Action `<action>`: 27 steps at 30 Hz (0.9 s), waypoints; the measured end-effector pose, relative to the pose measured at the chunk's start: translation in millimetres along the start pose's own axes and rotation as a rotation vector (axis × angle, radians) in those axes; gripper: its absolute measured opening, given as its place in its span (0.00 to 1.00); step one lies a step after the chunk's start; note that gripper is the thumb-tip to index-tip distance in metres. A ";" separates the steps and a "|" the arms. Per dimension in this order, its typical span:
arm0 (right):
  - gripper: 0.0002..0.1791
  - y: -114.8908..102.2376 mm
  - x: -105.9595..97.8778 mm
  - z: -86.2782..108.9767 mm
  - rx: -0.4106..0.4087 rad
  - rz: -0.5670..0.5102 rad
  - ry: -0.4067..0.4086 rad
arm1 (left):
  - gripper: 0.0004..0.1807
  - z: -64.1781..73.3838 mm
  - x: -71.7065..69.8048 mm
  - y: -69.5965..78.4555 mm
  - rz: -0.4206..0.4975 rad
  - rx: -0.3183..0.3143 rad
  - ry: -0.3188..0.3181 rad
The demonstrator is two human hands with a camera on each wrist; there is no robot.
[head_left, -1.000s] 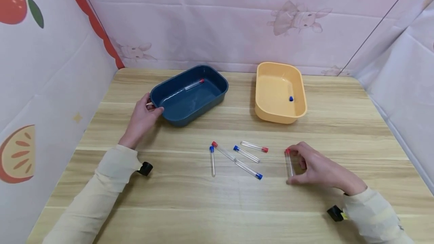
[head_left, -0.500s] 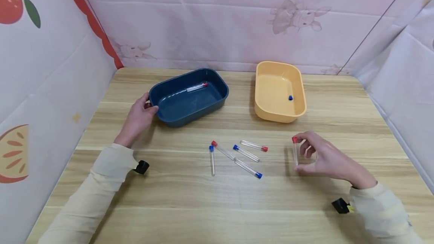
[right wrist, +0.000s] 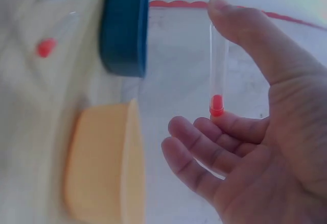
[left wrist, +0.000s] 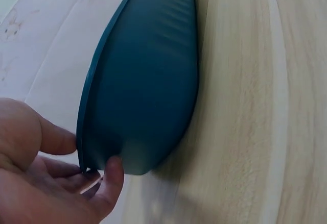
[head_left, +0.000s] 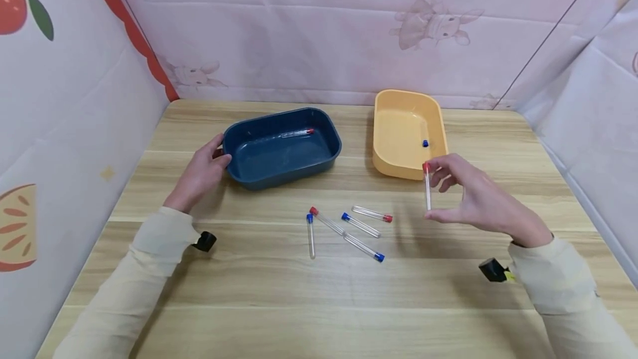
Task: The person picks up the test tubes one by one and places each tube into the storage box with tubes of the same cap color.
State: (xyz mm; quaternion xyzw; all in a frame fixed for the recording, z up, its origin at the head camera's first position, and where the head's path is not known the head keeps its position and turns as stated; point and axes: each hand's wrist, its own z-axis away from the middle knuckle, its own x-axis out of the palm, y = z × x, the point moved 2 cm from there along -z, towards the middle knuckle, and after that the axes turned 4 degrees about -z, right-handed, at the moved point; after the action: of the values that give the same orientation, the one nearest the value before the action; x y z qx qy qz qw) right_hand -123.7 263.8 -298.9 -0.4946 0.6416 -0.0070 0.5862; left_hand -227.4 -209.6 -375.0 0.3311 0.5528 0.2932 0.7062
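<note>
My right hand point(head_left: 480, 195) pinches a clear test tube point(head_left: 427, 190) with a red cap lengthwise, the thumb at its bottom end and a finger at the cap. The tube is upright in the picture, above the table near the yellow bin's front; the right wrist view shows this test tube point(right wrist: 218, 66) too. At the far left, my left hand point(head_left: 200, 173) holds the short end of a dark blue plastic bin point(head_left: 279, 176), its fingers and thumb spread around that end point(left wrist: 143, 81). Inside the bin lies at least one red-capped tube point(head_left: 299, 133).
A yellow plastic bin point(head_left: 399, 169) stands at the back right with a blue-capped tube point(head_left: 425, 143) in it. Several red- and blue-capped test tubes point(head_left: 361, 226) lie mid-table. Printed fabric walls point(head_left: 299, 43) rise behind and at both sides.
My right hand has lifted the red-capped test tube off the table and carried it away from me, toward the yellow bin. The blue bin has turned, its right end coming toward me.
</note>
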 end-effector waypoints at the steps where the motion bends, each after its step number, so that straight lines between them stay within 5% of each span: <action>1: 0.44 -2.4 -1.5 -4.2 -0.009 0.002 0.003 | 0.33 -1.0 -0.4 -1.0 0.003 0.001 -0.009; 6: 0.43 -19.7 -5.3 -27.2 -0.027 -0.006 0.016 | 0.35 -4.9 -2.0 -4.6 0.049 0.026 -0.055; 16: 0.40 -1.8 0.1 -64.5 0.010 -0.117 -0.008 | 0.33 -12.3 -3.0 -4.2 0.016 0.052 -0.098; 27: 0.37 -34.4 1.9 -105.1 0.091 -0.184 -0.042 | 0.31 -25.2 -1.3 -0.9 0.012 0.070 -0.093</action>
State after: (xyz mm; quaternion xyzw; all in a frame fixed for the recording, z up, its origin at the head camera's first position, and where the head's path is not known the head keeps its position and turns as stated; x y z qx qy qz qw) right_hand -181.7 185.0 -247.2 -0.5245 0.5799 -0.0793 0.6183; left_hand -252.2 -207.5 -379.3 0.3722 0.5275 0.2621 0.7173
